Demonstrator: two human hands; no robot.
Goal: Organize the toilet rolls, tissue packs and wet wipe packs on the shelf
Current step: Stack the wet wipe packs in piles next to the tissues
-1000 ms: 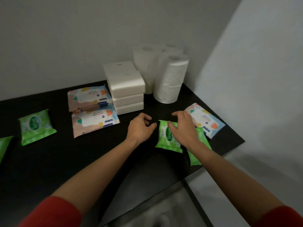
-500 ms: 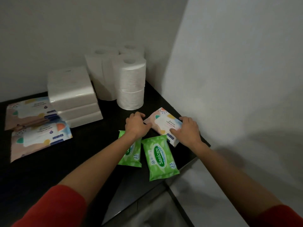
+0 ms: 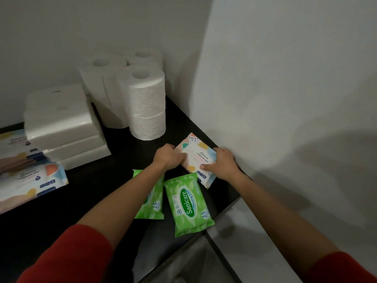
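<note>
A plain grey-white back wall (image 3: 61,27) meets a paler right wall (image 3: 285,78) in a corner. A black shelf (image 3: 91,190) fills that corner. The light is dim, and a soft shadow (image 3: 316,170) falls across the right wall's lower part.

The left hand (image 3: 167,158) and the right hand (image 3: 223,163) grip opposite edges of a pastel wet wipe pack (image 3: 196,158) at the right end of the black shelf (image 3: 91,190), near the wall. Just in front lie a green Sanicare pack (image 3: 188,203) and a second green pack (image 3: 152,203) (partly under the left forearm). Behind stand stacked toilet rolls (image 3: 145,103), with piled tissue packs (image 3: 61,123) beside them.
</note>
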